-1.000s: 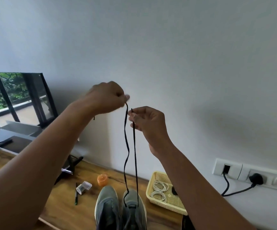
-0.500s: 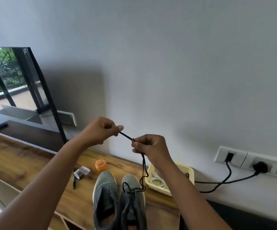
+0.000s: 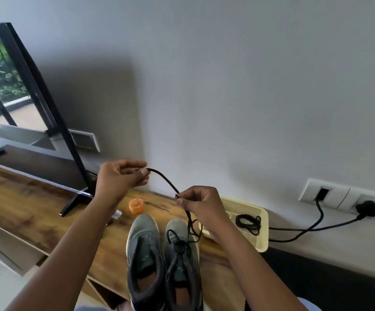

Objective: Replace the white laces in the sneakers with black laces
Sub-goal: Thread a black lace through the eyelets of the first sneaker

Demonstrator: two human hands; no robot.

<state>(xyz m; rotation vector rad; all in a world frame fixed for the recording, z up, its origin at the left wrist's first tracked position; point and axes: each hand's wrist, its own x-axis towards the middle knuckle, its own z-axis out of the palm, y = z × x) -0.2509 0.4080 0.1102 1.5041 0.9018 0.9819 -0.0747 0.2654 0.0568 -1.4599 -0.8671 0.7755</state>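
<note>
Two hands are now found lower than a second ago, brought down from high against the wall to just above the sneakers [image 3: 163, 261], and the black lace [image 3: 164, 179], earlier stretched upright in two long strands, is now slackened into a short arc between them. More of the yellow basket [image 3: 264, 232] is shown than before, with a coiled black lace [image 3: 248, 222] seen inside it.

Taking the sneakers as landmark: they are stood side by side on the wooden shelf [image 3: 31, 212], toes toward the wall. An orange lid [image 3: 136, 205] is placed just beyond their toes, the basket to their right, a television [image 3: 25, 122] well to their left. A wall socket strip [image 3: 348, 199] with a black plug [image 3: 367, 208] is mounted beyond the basket. The near left part of the basket is hidden by the right wrist.

The lace is threaded into the right-hand sneaker, where it is loosely looped. One end is pinched by the left hand [image 3: 120, 178] between thumb and fingertip, the other fingers curled. The lace is gripped lower down by the right hand [image 3: 201, 200], fingers curled round it.
</note>
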